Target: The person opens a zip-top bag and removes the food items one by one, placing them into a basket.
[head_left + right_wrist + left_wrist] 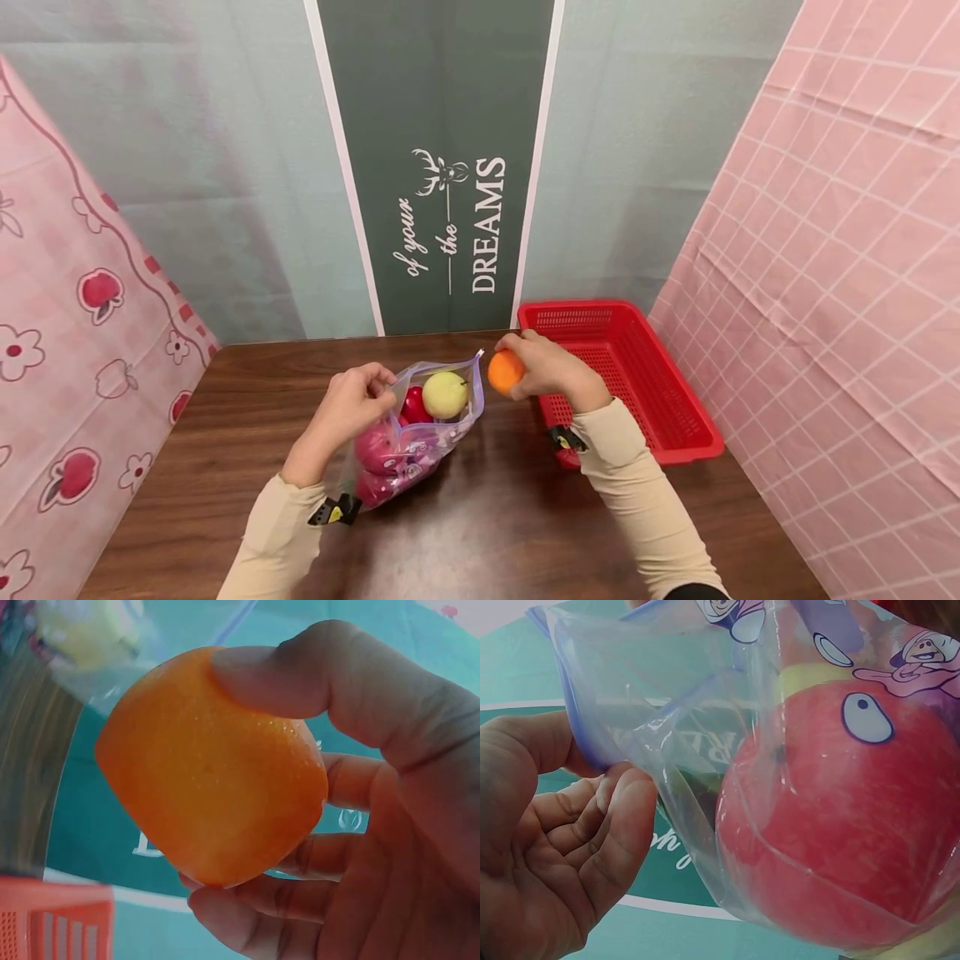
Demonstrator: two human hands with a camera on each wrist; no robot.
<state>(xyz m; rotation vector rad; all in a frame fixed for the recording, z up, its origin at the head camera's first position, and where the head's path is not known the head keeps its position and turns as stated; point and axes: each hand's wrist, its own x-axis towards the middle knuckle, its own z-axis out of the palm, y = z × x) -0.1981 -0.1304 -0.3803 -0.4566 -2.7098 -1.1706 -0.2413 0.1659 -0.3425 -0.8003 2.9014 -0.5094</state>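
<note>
Cream-coloured cloth sleeves (277, 529) lie nearest the camera, reaching over the brown wood-grain surface (487, 533). Far left hangs a pink cloth printed with apples and flowers (135, 258). Next, my left grip (348, 408) is closed, thumb and finger pinching the purple-edged rim of a clear, printed plastic zip bag (435, 446), which rests on the surface with its mouth open. Inside that mouth, a small glossy red round fruit (415, 406) sits left of a round pale-yellow fruit with a stem (446, 395); lower down, the plastic blurs what look like two larger red fruits (375, 450). Just right of the bag, a round orange fruit (506, 372) is held in the air by my right grip (553, 367), thumb on one face, fingers curled round the other. Further right, a red rectangular plastic basket (652, 375) with perforated walls stands on the surface, beside a pink cloth with white grid lines (847, 250).
</note>
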